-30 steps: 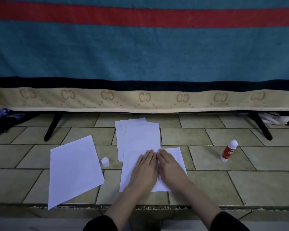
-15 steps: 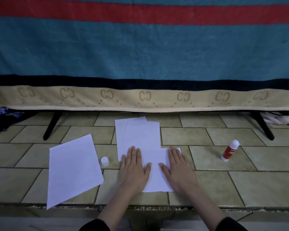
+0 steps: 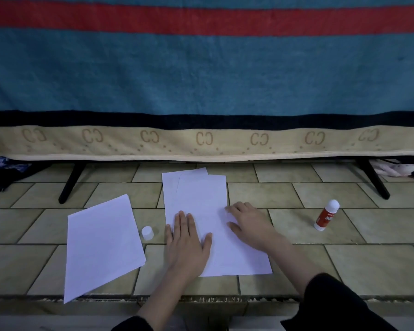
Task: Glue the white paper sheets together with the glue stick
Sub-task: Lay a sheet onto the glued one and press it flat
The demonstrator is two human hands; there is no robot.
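Observation:
Overlapping white paper sheets (image 3: 201, 199) lie on the tiled floor in the middle. My left hand (image 3: 187, 242) presses flat on their left part, fingers spread. My right hand (image 3: 249, 225) rests flat on the right part, its fingertips at the sheets' right edge. A separate white sheet (image 3: 101, 244) lies tilted to the left. The red-and-white glue stick (image 3: 326, 215) stands upright on the floor to the right, apart from both hands. Its white cap (image 3: 147, 232) sits between the left sheet and the stack.
A blue, red and beige blanket (image 3: 206, 91) hangs over a low frame across the back, with black legs (image 3: 71, 182) at left and right. Cloth bundles lie under it at the far left (image 3: 3, 170) and far right (image 3: 397, 169). A floor step edge (image 3: 201, 299) runs near me.
Both hands slid apart from the middle of the sheets, smoothing outward. The left hand went to the left part, the right hand up and to the right edge.

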